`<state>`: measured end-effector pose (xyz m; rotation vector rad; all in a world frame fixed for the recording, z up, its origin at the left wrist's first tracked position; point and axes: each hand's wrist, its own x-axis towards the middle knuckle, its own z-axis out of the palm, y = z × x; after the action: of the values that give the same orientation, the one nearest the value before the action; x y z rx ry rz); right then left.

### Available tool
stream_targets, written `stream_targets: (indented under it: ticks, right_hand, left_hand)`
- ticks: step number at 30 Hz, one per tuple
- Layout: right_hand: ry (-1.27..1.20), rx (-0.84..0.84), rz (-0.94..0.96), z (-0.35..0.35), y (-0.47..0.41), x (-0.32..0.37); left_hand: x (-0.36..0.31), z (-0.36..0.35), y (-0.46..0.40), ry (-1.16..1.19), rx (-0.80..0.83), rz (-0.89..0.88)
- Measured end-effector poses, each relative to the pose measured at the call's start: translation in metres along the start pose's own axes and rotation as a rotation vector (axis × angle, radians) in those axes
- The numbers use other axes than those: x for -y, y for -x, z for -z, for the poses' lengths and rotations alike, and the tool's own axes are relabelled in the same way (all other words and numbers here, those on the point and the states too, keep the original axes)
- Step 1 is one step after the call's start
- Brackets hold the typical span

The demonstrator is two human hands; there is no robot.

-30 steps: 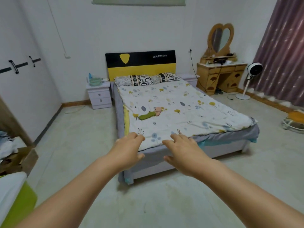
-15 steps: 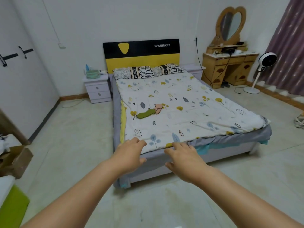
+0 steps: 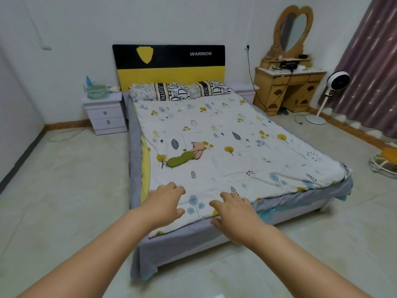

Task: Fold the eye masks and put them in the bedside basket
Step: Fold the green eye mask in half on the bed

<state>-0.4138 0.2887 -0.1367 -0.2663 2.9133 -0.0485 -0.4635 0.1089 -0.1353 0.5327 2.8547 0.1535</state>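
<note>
Two eye masks lie unfolded on the patterned quilt (image 3: 236, 168) near the bed's left side: a green eye mask (image 3: 180, 160) and, touching its far end, a pink eye mask (image 3: 198, 149). A pale green basket (image 3: 96, 92) stands on the left bedside table (image 3: 105, 112) beside the headboard. My left hand (image 3: 165, 203) and my right hand (image 3: 234, 211) are stretched out over the foot of the bed, fingers apart, holding nothing. Both hands are well short of the masks.
Two pillows (image 3: 180, 91) lie at the headboard. A wooden dressing table (image 3: 287, 91) with a heart-shaped mirror stands at the back right, a white standing fan (image 3: 335, 82) beside it, and a curtain (image 3: 373, 61) at the right. Tiled floor surrounds the bed.
I have moved closer to the bed; it and the masks appear larger. Both hands now reach over the foot of the quilt instead of hovering before it.
</note>
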Motion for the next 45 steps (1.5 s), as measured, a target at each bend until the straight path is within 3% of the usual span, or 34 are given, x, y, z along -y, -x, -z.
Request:
stream_targets:
  ticks: [14,24,45]
  right_hand:
    - [-0.016,0.014,0.009,0.019,-0.135,-0.11]
    - [0.004,0.116,0.066,0.036,-0.23,-0.192]
    - [-0.031,0.207,0.099,0.021,-0.486,-0.193]
  left_hand:
    - [-0.02,0.016,-0.161,0.033,0.03,0.062]
    - [-0.055,0.017,-0.268,0.096,0.112,0.12]
    - [0.082,0.012,-0.481,0.204,0.216,0.195]
